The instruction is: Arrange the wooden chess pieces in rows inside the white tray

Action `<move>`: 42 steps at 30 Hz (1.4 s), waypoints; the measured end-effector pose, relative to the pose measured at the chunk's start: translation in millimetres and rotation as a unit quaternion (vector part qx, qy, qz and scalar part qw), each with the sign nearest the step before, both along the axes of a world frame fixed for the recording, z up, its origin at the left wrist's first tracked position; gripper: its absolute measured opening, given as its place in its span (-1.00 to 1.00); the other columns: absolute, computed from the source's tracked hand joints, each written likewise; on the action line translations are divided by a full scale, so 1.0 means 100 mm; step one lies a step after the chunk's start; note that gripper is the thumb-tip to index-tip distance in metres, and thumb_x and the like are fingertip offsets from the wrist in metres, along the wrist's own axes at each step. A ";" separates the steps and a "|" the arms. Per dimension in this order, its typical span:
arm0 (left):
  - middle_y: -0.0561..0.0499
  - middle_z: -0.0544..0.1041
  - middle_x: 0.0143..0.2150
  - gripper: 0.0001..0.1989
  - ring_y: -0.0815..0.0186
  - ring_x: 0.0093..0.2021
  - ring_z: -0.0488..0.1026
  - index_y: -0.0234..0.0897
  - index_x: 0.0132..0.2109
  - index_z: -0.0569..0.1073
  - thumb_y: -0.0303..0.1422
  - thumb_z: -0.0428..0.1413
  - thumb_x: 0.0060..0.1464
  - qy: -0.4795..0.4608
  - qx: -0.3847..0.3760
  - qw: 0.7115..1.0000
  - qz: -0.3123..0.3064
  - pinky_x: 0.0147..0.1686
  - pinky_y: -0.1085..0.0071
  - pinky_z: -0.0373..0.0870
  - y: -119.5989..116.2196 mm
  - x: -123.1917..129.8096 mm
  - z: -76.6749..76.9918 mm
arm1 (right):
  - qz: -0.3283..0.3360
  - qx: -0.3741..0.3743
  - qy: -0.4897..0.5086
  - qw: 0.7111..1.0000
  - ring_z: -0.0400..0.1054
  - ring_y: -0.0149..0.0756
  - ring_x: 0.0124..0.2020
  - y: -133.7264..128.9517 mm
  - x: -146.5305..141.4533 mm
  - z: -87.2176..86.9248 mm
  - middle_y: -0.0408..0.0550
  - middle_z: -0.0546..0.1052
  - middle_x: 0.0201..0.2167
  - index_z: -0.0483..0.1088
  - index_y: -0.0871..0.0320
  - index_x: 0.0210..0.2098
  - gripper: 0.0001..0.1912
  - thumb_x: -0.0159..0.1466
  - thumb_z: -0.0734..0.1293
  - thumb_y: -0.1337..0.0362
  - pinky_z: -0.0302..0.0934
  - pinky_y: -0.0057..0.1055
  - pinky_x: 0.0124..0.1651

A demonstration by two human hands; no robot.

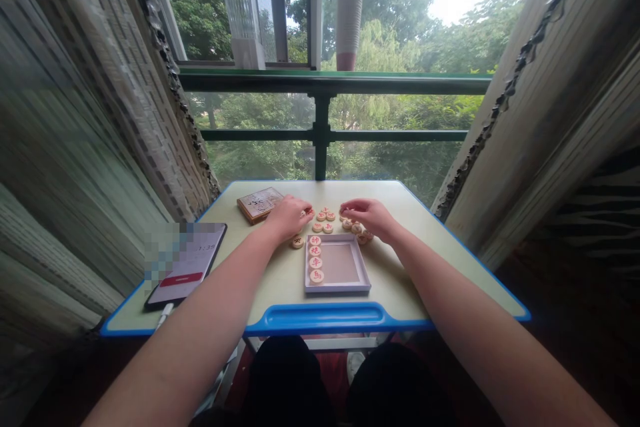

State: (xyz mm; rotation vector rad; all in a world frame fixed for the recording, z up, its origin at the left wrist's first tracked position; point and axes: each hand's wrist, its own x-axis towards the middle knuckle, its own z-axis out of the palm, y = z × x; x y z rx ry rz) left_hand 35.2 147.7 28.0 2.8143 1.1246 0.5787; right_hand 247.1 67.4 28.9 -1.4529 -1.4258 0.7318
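Round wooden Chinese chess pieces with red characters lie about the table. My left hand (290, 217) is curled, its thumb and fingers closed on a chess piece (309, 213) left of the middle cluster (326, 215). My right hand (371, 217) has its fingertips around a chess piece (343, 217) at the right, partly covered by the fingers. Below that hand sit several more pieces (357, 228). Between my forearms stands a shallow open white box (364, 277). A column of several pieces (315, 262) lines its left side, characters up.
A brown patterned box lid (257, 205) rests at the back left. A phone (187, 267) with a white cable (165, 313) lies on the table's left. The table (450, 287) has a blue edge and front groove. A green railing (400, 83) and window stand beyond, with curtains at both sides.
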 end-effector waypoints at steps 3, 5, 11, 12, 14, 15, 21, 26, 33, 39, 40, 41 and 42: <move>-0.09 0.55 -0.17 -0.68 0.16 -0.10 0.34 -0.26 -0.12 0.52 -0.22 -0.02 0.11 0.000 -0.001 1.000 0.000 -0.04 0.27 0.27 0.00 0.00 0.00 | -0.008 -0.004 -0.031 0.999 0.43 -0.33 -0.30 0.03 0.01 -0.05 -0.02 0.58 -0.31 0.52 0.20 -0.30 -0.79 0.03 0.38 0.31 0.31 -0.44 -0.24; -0.09 0.55 -0.16 -0.68 0.16 -0.09 0.34 -0.26 -0.11 0.51 -0.23 -0.02 0.10 0.001 -0.002 1.000 0.002 -0.02 0.28 0.26 0.00 0.00 0.00 | -0.022 -0.005 -0.074 0.997 0.43 -0.33 -0.30 0.05 0.03 -0.08 -0.02 0.58 -0.30 0.52 0.20 -0.28 -0.78 0.04 0.37 0.34 0.30 -0.45 -0.23; -0.09 0.54 -0.14 -0.66 0.14 -0.06 0.33 -0.27 -0.09 0.51 -0.22 -0.03 0.12 0.005 0.000 1.000 0.004 -0.01 0.26 0.26 0.00 0.00 0.00 | -0.054 0.009 -0.221 0.974 0.42 -0.32 -0.32 0.07 0.06 -0.10 -0.05 0.58 -0.34 0.54 0.16 -0.26 -0.77 0.08 0.34 0.31 0.26 -0.44 -0.22; -0.10 0.54 -0.14 -0.66 0.14 -0.07 0.33 -0.27 -0.09 0.50 -0.22 -0.04 0.12 0.005 0.001 1.000 0.003 -0.01 0.26 0.26 0.00 0.01 0.00 | -0.053 0.012 -0.233 0.971 0.42 -0.32 -0.30 0.07 0.06 -0.09 -0.06 0.58 -0.34 0.54 0.15 -0.26 -0.78 0.09 0.33 0.31 0.25 -0.43 -0.19; -0.10 0.54 -0.14 -0.66 0.14 -0.07 0.33 -0.28 -0.10 0.51 -0.22 -0.05 0.13 0.004 0.003 1.000 -0.001 -0.01 0.25 0.26 0.00 0.01 0.00 | -0.043 0.014 -0.244 0.969 0.42 -0.31 -0.27 0.06 0.06 -0.08 -0.07 0.58 -0.31 0.54 0.13 -0.26 -0.78 0.11 0.31 0.31 0.24 -0.42 -0.14; -0.10 0.54 -0.15 -0.66 0.15 -0.08 0.34 -0.27 -0.10 0.51 -0.22 -0.05 0.13 0.004 0.004 1.000 -0.003 0.00 0.26 0.25 0.00 0.01 0.00 | -0.037 0.011 -0.246 0.969 0.42 -0.31 -0.26 0.06 0.06 -0.07 -0.07 0.58 -0.30 0.54 0.13 -0.26 -0.78 0.12 0.30 0.31 0.23 -0.41 -0.12; -0.09 0.55 -0.16 -0.66 0.14 -0.09 0.34 -0.27 -0.10 0.51 -0.22 -0.06 0.14 0.006 0.009 1.000 -0.001 -0.04 0.25 0.27 -0.01 0.01 -0.01 | -0.044 0.012 -0.306 0.951 0.36 -0.22 -0.13 0.07 0.07 -0.07 -0.04 0.58 -0.27 0.55 0.14 -0.30 -0.78 0.16 0.28 0.26 0.09 -0.27 0.07; -0.08 0.54 -0.13 -0.67 0.16 -0.07 0.36 -0.28 -0.08 0.49 -0.22 0.01 0.11 -0.028 0.001 0.999 -0.016 -0.06 0.29 0.30 -0.07 0.03 0.02 | -0.051 0.078 -0.316 0.944 0.30 -0.18 -0.10 0.06 0.02 -0.05 0.03 0.53 -0.18 0.54 0.17 -0.27 -0.78 0.13 0.31 0.29 0.08 -0.24 0.05; -0.03 0.56 -0.17 -0.64 0.21 -0.11 0.38 -0.28 -0.04 0.46 -0.29 0.16 -0.02 -0.115 0.020 0.988 -0.097 -0.11 0.33 0.34 -0.17 0.08 0.06 | 0.041 0.064 -0.182 0.980 0.32 -0.37 -0.43 -0.02 -0.17 -0.03 -0.06 0.54 -0.40 0.52 0.19 -0.24 -0.69 0.18 0.27 0.12 0.17 -0.44 -0.32; -0.03 0.56 -0.22 -0.55 0.25 -0.21 0.39 -0.33 0.02 0.41 -0.33 0.20 -0.05 -0.149 0.026 0.981 -0.119 -0.15 0.32 0.35 -0.19 0.13 0.04 | 0.047 0.050 -0.073 0.995 0.30 -0.41 -0.46 -0.06 -0.27 -0.02 -0.09 0.51 -0.47 0.52 0.21 -0.30 -0.68 0.14 0.29 0.10 0.14 -0.47 -0.38; -0.03 0.56 -0.21 -0.53 0.25 -0.21 0.39 -0.33 0.04 0.39 -0.33 0.20 -0.06 -0.145 0.021 0.982 -0.119 -0.15 0.31 0.35 -0.20 0.13 0.04 | 0.044 0.045 -0.058 0.996 0.29 -0.41 -0.47 -0.07 -0.27 -0.01 -0.10 0.51 -0.49 0.52 0.21 -0.32 -0.70 0.12 0.30 0.11 0.13 -0.47 -0.39; -0.03 0.56 -0.20 -0.50 0.24 -0.20 0.39 -0.32 0.06 0.38 -0.32 0.20 -0.07 -0.139 0.015 0.983 -0.120 -0.14 0.31 0.35 -0.20 0.14 0.04 | 0.039 0.038 -0.047 0.997 0.29 -0.42 -0.49 -0.07 -0.28 -0.01 -0.11 0.50 -0.50 0.51 0.21 -0.34 -0.72 0.11 0.31 0.12 0.13 -0.47 -0.40; -0.03 0.55 -0.19 -0.49 0.24 -0.20 0.39 -0.32 0.08 0.37 -0.31 0.19 -0.06 -0.134 0.008 0.984 -0.120 -0.14 0.31 0.35 -0.21 0.13 0.05 | 0.031 0.031 -0.037 0.998 0.28 -0.43 -0.50 -0.06 -0.27 -0.01 -0.12 0.50 -0.51 0.51 0.21 -0.36 -0.73 0.10 0.32 0.14 0.13 -0.47 -0.42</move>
